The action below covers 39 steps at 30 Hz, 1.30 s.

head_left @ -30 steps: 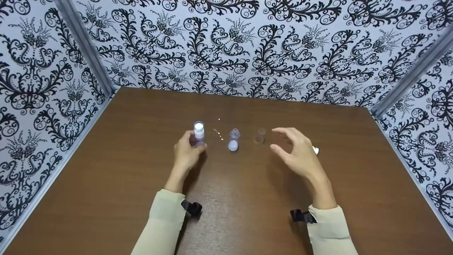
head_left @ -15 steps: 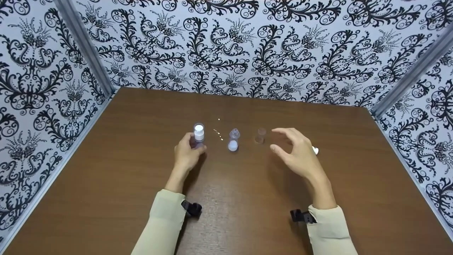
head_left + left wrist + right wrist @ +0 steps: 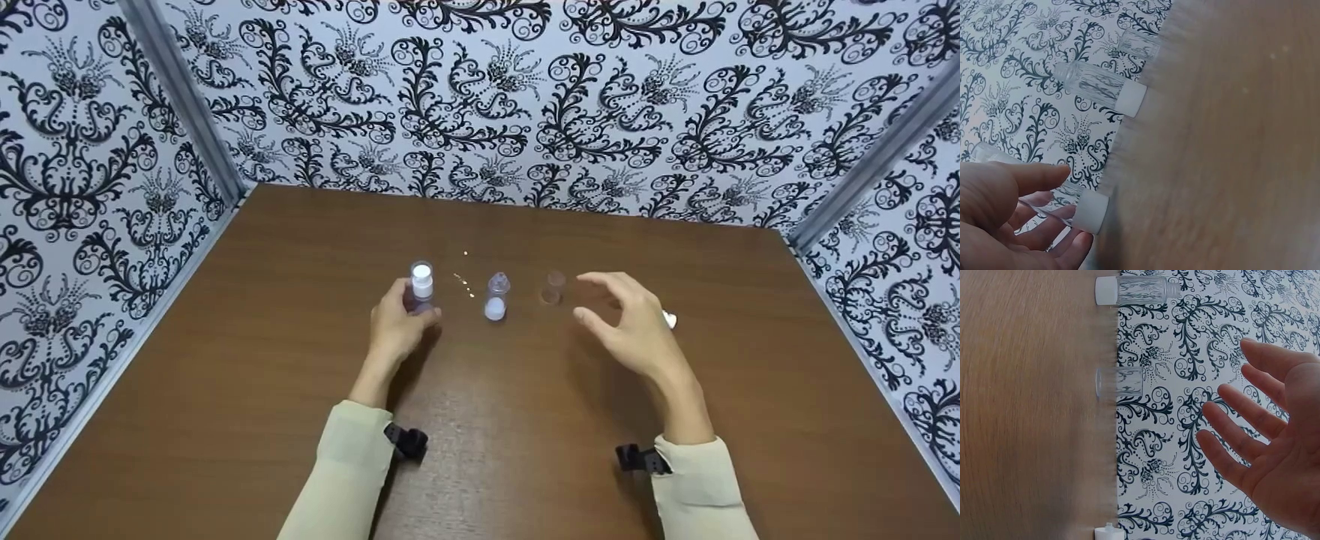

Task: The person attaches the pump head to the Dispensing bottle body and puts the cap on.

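In the head view my left hand grips an upright clear bottle with a white pump top inside. The left wrist view shows my thumb and curled fingers around this bottle, near its white base. Right of it stands a second clear bottle, white at the bottom, with a bare neck. A clear cap stands farther right. Beside the cap, my right hand hovers with thumb and fingers apart, holding nothing. The right wrist view also shows that empty hand.
A small white piece lies just right of my right hand, partly hidden by it; its nozzle shows in the right wrist view. Small light flecks mark the brown table between the two bottles. Patterned walls enclose the table.
The bottle in my left hand has shifted down very slightly in the head view. My right hand has kept its place and pose.
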Motion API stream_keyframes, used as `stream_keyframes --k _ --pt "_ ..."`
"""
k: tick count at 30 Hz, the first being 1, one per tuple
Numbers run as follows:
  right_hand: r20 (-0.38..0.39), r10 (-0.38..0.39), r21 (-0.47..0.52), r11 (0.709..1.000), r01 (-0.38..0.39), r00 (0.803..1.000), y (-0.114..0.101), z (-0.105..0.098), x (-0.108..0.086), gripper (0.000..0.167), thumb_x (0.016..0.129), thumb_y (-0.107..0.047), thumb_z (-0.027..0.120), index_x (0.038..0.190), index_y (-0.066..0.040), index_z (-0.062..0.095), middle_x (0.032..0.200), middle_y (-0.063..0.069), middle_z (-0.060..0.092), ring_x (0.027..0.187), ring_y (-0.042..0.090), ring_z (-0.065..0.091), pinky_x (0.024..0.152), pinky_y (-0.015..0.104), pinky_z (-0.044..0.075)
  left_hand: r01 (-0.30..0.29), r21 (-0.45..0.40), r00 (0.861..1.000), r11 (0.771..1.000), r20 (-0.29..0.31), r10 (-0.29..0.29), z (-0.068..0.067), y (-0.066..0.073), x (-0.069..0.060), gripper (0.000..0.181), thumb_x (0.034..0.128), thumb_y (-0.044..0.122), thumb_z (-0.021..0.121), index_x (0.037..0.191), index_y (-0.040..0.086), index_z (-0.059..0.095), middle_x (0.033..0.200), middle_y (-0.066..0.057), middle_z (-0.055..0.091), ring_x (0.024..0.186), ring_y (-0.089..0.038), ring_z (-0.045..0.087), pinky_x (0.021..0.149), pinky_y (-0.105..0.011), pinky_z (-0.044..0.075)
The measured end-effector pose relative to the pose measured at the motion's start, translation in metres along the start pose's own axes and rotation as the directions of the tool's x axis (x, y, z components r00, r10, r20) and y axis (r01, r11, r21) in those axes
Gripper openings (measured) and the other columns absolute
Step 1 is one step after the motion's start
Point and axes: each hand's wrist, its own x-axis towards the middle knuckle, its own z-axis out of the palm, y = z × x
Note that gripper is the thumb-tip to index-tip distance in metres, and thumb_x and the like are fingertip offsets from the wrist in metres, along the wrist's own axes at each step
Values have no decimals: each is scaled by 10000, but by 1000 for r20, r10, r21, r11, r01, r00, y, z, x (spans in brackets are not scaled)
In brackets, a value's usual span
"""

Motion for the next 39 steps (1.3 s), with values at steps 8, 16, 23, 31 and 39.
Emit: stream_keyframes --k 8,16,23,31,39 --pt "-1 11 14 1000 -11 1000 0 0 -1 449 924 -116 829 1351 -118 694 1315 53 683 1151 218 662 997 415 536 -70 9 995 997 -71 71 -11 15 -1 588 822 61 878 1358 77 636 1230 -176 733 1132 -338 708 996 -478 544" --pt "-7 8 8 1000 -8 1000 0 -1 0 456 922 -112 830 1356 -116 690 1311 52 683 1140 214 663 988 425 538 -169 18 980 985 -107 170 -23 38 -5 588 809 78 895 1344 105 653 1254 -132 740 1174 -292 689 1004 -446 534" --pt "-19 0 -1 1000 0 1000 0 -2 0 457 917 -107 833 1351 -114 692 1286 56 692 1137 213 666 972 433 539 -230 42 961 972 -144 234 -30 53 -10 611 806 78 909 1360 102 652 1327 -125 718 1255 -302 651 1081 -465 477" --pt "-30 4 2 1000 -4 1000 1 -3 -1 454 919 -110 833 1350 -121 691 1278 50 691 1116 211 663 974 422 538 -346 42 916 937 -202 347 -31 61 -16 570 789 47 909 1309 102 682 1258 -98 736 1181 -318 658 1043 -468 485" --pt "-57 -7 -4 1000 7 998 1 -6 -1 452 911 -104 840 1339 -116 696 1266 47 698 1102 209 665 962 423 542 -392 -19 907 920 -178 382 -25 68 -19 546 817 59 897 1318 108 686 1239 -90 738 1108 -313 695 968 -424 551"
